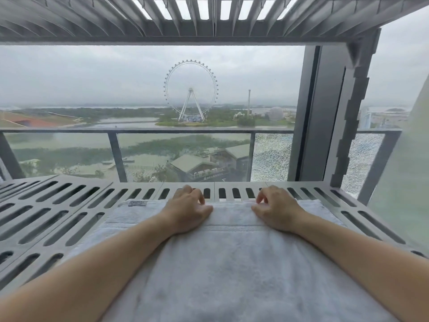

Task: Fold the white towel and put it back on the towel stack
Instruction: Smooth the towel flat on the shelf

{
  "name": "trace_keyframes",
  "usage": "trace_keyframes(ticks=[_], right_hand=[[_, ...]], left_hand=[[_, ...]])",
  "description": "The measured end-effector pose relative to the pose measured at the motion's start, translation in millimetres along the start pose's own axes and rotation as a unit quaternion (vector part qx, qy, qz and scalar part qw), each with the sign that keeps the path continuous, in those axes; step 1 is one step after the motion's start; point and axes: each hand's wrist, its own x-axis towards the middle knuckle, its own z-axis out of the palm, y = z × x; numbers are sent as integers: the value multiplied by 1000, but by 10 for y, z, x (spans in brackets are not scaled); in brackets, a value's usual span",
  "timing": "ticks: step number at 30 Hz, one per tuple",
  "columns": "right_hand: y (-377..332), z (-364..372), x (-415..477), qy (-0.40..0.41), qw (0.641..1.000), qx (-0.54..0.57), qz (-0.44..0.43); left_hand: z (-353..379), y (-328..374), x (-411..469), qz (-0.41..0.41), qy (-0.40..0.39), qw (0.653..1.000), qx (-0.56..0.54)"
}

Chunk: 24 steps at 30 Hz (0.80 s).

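A white towel (232,263) lies spread on a grey slotted ledge (58,212) and runs from near the window toward me. A small label (137,203) sits at its far left corner. My left hand (189,211) rests on the towel's far edge, left of centre, fingers curled down. My right hand (276,209) rests on the same far edge to the right, fingers curled too. Both seem to pinch or press the far hem. No towel stack is in view.
Directly behind the ledge stands a large window (148,89) with a balcony railing (162,130) outside. A dark vertical window frame (325,112) rises at the right. A slatted grey ceiling panel (209,17) hangs overhead. Bare slotted ledge extends to the towel's left.
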Motion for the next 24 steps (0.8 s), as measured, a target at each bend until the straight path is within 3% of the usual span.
trace_keyframes(ticks=[5,11,16,20,24], right_hand=[[85,-121,100,-97,995,4,-14],[81,-186,22,-24,994,-13,-107],[27,-524,298,26,976,-149,-155],[135,-187,361,-17,985,-138,-104],[273,-34,341,18,997,-29,-68]], left_hand=[[3,8,-9,29,16,999,-13],[-45,59,-52,87,53,995,1],[-251,-14,104,161,39,972,165],[-155,-37,170,137,-2,966,221],[-91,-86,210,116,4,972,203]])
